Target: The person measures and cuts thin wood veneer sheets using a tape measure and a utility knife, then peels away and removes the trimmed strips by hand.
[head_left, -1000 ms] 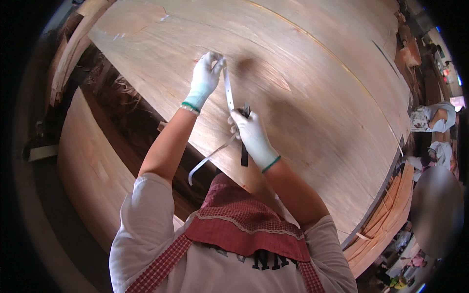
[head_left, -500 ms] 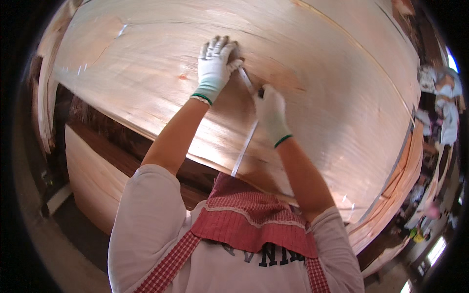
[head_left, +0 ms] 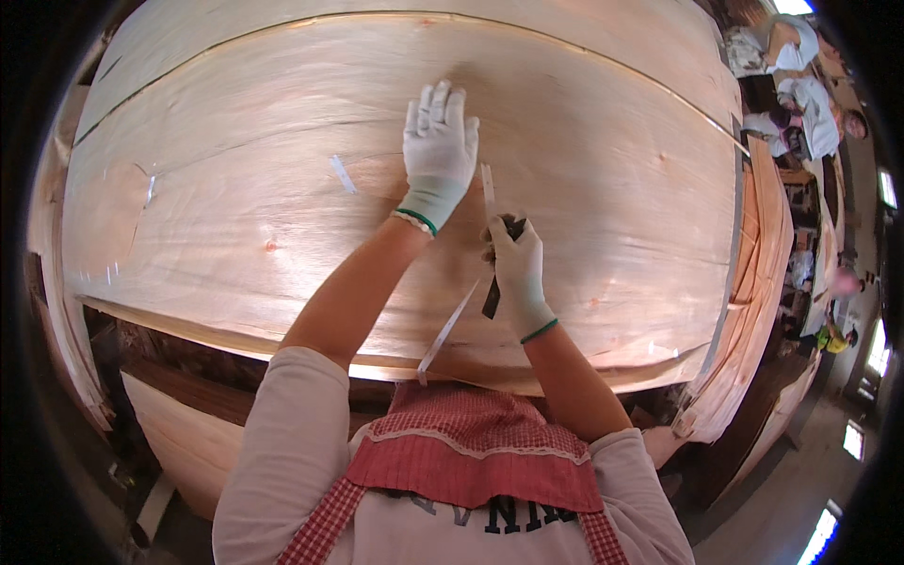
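Note:
My left hand [head_left: 440, 141], in a white glove with a green cuff edge, lies flat with fingers stretched out over a wide, pale wood veneer sheet [head_left: 603, 207]. My right hand [head_left: 518, 259], gloved alike, closes around a slim black cutter [head_left: 492, 298] whose lower end sticks out below the fingers. From beside my left palm, a narrow white tape strip [head_left: 488, 185] runs down to the right fingers. Another length of white tape [head_left: 446, 331] slants down to the sheet's near edge by my apron. Left of my left hand, a short tape piece [head_left: 344, 175] sits on the veneer.
A long seam [head_left: 311, 19] crosses the far part of the sheet. Rough veneer edges [head_left: 749, 273] hang at the right side. Below the near edge at left stands another wood panel [head_left: 179, 419]. People [head_left: 810, 113] and materials are farther off at the right.
The view has shifted and turned. My left hand has flattened out, and my right hand sits lower on the sheet. The tape, one line through my right hand before, now shows as two separate lengths.

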`<state>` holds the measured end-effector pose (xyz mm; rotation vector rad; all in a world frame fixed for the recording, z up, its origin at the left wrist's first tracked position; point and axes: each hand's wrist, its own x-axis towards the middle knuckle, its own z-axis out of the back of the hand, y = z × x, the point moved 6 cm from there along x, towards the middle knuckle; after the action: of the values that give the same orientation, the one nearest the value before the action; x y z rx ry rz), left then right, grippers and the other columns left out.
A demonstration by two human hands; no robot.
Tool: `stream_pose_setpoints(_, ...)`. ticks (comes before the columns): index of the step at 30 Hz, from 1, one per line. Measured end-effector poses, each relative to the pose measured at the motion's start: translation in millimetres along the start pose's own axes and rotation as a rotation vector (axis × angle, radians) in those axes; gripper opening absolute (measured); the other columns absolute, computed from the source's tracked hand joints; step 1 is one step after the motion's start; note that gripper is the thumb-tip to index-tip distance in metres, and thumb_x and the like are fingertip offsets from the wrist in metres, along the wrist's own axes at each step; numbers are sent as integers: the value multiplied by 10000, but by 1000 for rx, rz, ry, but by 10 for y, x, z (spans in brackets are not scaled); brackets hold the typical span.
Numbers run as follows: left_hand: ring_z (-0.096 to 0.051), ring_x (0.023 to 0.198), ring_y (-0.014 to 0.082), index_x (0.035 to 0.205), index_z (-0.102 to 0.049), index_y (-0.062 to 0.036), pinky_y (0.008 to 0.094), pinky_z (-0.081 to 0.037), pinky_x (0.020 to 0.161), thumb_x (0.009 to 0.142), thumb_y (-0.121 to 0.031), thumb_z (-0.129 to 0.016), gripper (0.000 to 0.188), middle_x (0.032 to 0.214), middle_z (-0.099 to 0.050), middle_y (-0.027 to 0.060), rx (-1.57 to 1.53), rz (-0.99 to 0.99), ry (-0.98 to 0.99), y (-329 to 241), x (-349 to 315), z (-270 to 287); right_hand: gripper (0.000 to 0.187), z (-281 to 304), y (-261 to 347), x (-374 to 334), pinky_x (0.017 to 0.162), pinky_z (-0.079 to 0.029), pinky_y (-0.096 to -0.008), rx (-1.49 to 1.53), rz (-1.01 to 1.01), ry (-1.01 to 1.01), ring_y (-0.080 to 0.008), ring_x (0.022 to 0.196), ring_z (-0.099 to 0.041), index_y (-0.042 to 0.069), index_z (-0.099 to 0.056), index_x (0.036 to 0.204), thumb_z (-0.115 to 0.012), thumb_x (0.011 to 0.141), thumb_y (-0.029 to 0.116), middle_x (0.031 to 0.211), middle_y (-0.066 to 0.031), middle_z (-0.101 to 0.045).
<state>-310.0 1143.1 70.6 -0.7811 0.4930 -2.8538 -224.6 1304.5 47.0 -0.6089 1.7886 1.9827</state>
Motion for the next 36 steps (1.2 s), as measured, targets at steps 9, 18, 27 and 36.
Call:
stream_pose_setpoints(9,-272,1423,318,1425,-395,-20,468,-181,1178,896,-398,-573,674,1516,-353,141,-34,-220,445,-496,-234,-466,184,152,-94,340,740,-502,-469,-777,411,-39,-428,874,-626,21,-624,979,-604,869,168,923,-255,-643)
stream_pose_setpoints(18,-245,1434,325,1456,-330,-5,462,-160,1188,940,-392,-517,671,1537,-298,172,70,-270,378,-470,-326,-496,217,385,-432,-807,590,-428,-233,92,65,187,-70,729,-523,68,-523,1002,-581,978,276,838,10,-583)
stream_pose_setpoints(27,-304,1397,385,1417,-379,7,501,-196,1159,971,-154,-445,479,1494,-358,206,-244,-48,365,-576,-1717,1007,245,1146,-667,-1508,573,-379,-193,188,32,213,-39,760,-522,93,-521,1086,-555,992,316,877,22,-617)
stream_pose_setpoints(36,-357,1366,345,1393,-432,-12,455,-268,1139,926,-240,-533,530,1469,-403,190,95,197,278,-320,-3206,1278,148,2357,-1640,-2130,619,-478,-245,476,-1,72,-107,732,-579,35,-529,1067,-555,990,158,934,-48,-629)
